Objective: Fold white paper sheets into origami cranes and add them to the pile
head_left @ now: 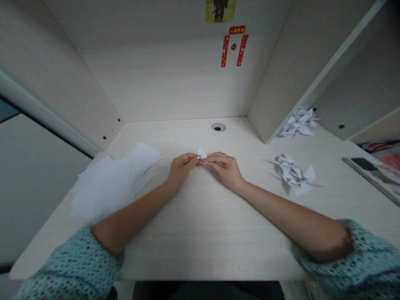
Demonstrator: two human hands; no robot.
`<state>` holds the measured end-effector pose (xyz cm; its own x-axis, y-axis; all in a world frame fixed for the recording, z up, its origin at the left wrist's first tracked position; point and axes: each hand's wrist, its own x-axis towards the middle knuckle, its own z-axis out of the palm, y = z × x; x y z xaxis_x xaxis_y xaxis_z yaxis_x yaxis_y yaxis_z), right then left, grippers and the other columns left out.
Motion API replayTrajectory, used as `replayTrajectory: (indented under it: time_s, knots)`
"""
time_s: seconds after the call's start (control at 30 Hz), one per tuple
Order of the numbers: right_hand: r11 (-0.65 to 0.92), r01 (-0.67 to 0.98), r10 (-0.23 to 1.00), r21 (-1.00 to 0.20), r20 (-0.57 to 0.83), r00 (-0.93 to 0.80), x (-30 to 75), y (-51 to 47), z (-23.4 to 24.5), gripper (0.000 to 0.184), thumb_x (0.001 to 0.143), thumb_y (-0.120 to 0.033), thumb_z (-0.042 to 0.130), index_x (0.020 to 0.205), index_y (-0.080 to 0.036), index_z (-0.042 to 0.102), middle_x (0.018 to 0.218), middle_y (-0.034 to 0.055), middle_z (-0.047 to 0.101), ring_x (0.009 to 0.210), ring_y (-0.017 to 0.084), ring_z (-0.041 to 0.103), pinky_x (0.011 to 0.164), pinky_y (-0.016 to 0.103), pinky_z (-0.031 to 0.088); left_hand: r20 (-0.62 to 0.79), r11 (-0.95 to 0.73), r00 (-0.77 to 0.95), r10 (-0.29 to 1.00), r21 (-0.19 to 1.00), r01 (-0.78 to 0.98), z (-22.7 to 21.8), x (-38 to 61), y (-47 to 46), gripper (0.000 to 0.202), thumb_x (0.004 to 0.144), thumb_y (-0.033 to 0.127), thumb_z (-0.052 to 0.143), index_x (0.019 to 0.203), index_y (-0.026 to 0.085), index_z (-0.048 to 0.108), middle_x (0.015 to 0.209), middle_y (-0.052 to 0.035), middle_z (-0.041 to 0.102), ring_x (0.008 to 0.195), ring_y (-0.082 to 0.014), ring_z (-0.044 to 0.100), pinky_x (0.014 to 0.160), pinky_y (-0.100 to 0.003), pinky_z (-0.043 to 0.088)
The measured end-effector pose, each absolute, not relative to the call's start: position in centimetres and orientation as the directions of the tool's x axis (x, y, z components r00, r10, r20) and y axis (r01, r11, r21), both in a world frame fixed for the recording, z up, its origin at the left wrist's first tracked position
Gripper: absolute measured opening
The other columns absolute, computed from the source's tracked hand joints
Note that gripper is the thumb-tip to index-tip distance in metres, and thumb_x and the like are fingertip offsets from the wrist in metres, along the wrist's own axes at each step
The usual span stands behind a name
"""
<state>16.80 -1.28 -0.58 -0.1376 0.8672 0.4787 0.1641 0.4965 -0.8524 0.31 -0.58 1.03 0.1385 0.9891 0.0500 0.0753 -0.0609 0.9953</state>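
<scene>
My left hand (181, 168) and my right hand (222, 168) meet at the middle of the desk, fingertips pinching a small white folded paper piece (202, 153) between them. Its pointed tip sticks up above my fingers, and the lower part is hidden by them. To the left of my left hand lies a loose stack of white paper sheets (115, 181). Several folded white paper cranes (293, 174) form a heap to the right of my right hand.
A second heap of paper cranes (298, 123) sits further back on the right, by the shelf partition. The pale wood-grain desk (200, 233) is walled at the back and sides, with a cable hole (218, 127) near the back wall. Red paper decorations (234, 46) hang there. A book with a phone (364, 164) lies at the right edge.
</scene>
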Motion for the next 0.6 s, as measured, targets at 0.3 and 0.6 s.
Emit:
replayTrajectory:
  time_s: [0.3, 0.6]
  knots:
    - [0.379, 0.020, 0.923, -0.925, 0.377, -0.084, 16.46, -1.19, -0.71, 0.011, 0.074, -0.031, 0.071, 0.081, -0.024, 0.076, 0.083, 0.0048, 0.074, 0.080, 0.019, 0.067, 0.077, 0.034, 0.052, 0.058, -0.071, 0.146, 0.988, 0.994, 0.086, 1.04, 0.29, -0.60, 0.020, 0.072, 0.037, 0.064, 0.078, 0.019, 0.070, 0.072, -0.0021, 0.071, 0.072, -0.0157, 0.062, 0.069, -0.027, 0.046]
    - [0.231, -0.124, 0.972, -0.965, 0.235, -0.016, 16.20, -1.02, -0.91, 0.016, 0.070, -0.035, 0.073, 0.079, -0.022, 0.075, 0.081, 0.0032, 0.076, 0.075, 0.018, 0.069, 0.078, 0.034, 0.053, 0.068, -0.082, 0.160, 0.985, 0.993, 0.086, 0.77, 0.28, -0.79, 0.020, 0.073, 0.036, 0.066, 0.081, 0.018, 0.071, 0.077, -0.0031, 0.072, 0.076, -0.0163, 0.064, 0.072, -0.027, 0.046]
